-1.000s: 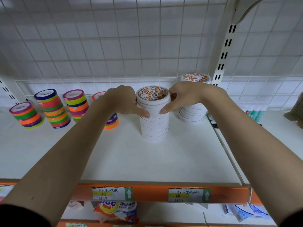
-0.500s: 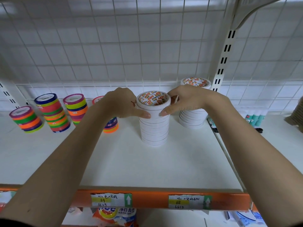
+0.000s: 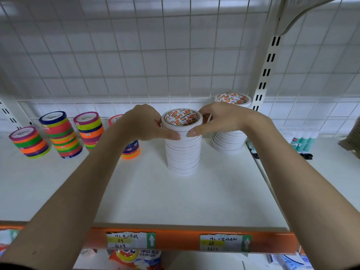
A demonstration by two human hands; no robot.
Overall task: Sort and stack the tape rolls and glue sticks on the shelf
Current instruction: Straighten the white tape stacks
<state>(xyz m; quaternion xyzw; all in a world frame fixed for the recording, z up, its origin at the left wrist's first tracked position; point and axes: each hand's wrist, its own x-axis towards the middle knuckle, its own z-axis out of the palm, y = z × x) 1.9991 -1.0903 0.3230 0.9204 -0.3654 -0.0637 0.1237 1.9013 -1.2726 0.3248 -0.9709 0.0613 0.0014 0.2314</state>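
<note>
Nearest the camera, the orange shelf edge (image 3: 175,238) with its handwritten price labels (image 3: 131,240) ran across the bottom, and the white shelf (image 3: 155,201) stretched bare behind it up to the stack.

Over the last second little had moved: both hands had stayed clamped on the top of the white tape stack (image 3: 183,147), and the stack stood in the same spot mid-shelf, upright and fairly even. The left hand (image 3: 144,123) curled round the upper rolls from its side, thumb pressed to the front; the right hand (image 3: 220,119) mirrored it, thumb tip nearly meeting the other. Only the grip seemed to have settled a touch lower on the rolls. That read as squaring up the column rather than adding to it, so this stack looked close to finished.

Just behind and to the right stood a second white tape stack (image 3: 228,141), shorter and less tidy at its base. To the left, the coloured tape stacks (image 3: 64,135) leaned in a row. Farther right, past the upright, the glue sticks (image 3: 303,141) stood grouped and untouched, likely the work remaining.
</note>
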